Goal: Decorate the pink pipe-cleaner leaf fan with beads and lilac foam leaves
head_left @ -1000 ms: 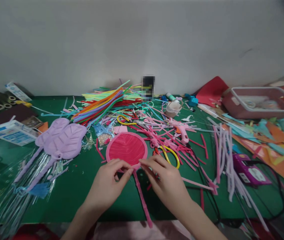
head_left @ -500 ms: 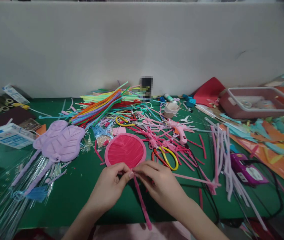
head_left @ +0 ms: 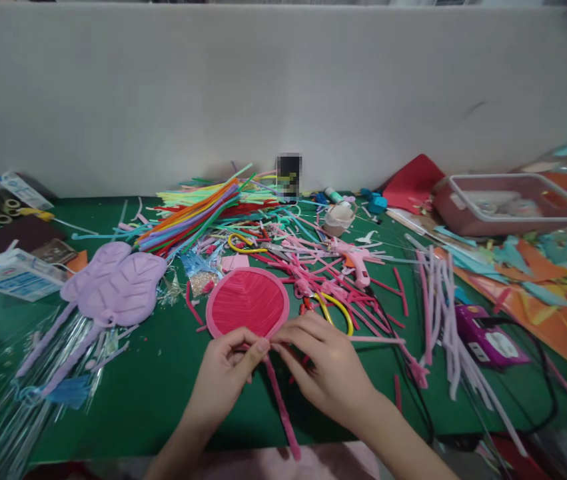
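Note:
A round red fan with a pink rim (head_left: pixel 247 302) lies on the green table (head_left: pixel 158 373). Its pink pipe-cleaner handle (head_left: pixel 280 413) runs toward me to the table's front edge. My left hand (head_left: pixel 224 379) pinches the joint where disc and handle meet. My right hand (head_left: pixel 326 369) pinches the same spot from the right, fingertips meeting those of the left. The joint itself is hidden by my fingers.
A lilac leaf-shaped fan (head_left: pixel 113 285) lies to the left, above clear wrappers. Coloured pipe cleaners (head_left: pixel 198 207) are piled behind, with a pink glue gun (head_left: pixel 358 261), yellow-handled scissors (head_left: pixel 336 308), a purple power strip (head_left: pixel 486 340) and a tray (head_left: pixel 510 203) to the right.
My two hands have drawn together at the base of the red disc, fingertips now touching. The view has shifted slightly; the fan has stayed in place.

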`<state>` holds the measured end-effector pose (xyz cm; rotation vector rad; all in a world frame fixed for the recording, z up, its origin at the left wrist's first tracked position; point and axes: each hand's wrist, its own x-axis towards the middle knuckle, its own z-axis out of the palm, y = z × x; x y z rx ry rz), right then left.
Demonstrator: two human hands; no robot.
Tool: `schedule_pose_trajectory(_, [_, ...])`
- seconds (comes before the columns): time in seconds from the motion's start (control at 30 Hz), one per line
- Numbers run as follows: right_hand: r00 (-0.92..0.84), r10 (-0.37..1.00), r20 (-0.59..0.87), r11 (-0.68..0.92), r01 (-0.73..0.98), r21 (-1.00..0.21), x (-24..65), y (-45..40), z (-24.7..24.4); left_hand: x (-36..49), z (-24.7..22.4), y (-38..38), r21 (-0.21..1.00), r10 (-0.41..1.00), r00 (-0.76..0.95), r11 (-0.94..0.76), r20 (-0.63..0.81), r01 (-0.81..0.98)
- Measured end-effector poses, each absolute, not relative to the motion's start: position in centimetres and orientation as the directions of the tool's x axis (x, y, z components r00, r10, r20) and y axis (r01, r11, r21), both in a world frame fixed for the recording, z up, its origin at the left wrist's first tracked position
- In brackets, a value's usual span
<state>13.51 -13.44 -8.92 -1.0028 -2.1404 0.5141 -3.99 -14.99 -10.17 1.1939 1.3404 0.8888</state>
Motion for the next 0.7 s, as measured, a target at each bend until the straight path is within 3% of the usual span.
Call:
schedule_pose_trajectory(0.13, [-0.600, 0.723, 0.342, 0.665, 0.470, -0.581, 13.9, -13.3, -7.9, -5.8, -8.4, -14.5, 0.913, 0.921, 0.340, 0.038, -0.189, 0.406])
schedule_pose_trajectory(0.23, [-0.619, 0.716, 0.323, 0.666, 0.468, -0.581, 13.6, -13.4, -7.6, -6.2, -7.8, -14.4, 0.885, 0.901, 0.403, -0.046, -0.164, 0.462])
schedule_pose_trajectory(0.37, [-0.469, 0.789, 0.396, 0.608, 0.505, -0.613, 12.5, -13.7, -8.3, -5.0, -8.6, -14.6, 0.930, 0.984, 0.174, -0.030, -0.036, 0.367])
schedule_pose_trajectory(0.5, [-0.270, 0.869, 0.414, 0.494, 0.432, -0.755, 11.4, -13.7, -8.8, -4.0, -9.4, -14.9, 0.971, 0.999, 0.032, -0.013, 0.005, 0.238])
schedule_pose_trajectory(0.7, [-0.169, 0.977, 0.131, 0.166, 0.216, -0.962, 10.6, -13.5, -7.3, -2.9, -9.3, -15.5, 0.980, 0.982, -0.146, -0.091, 0.118, 0.179])
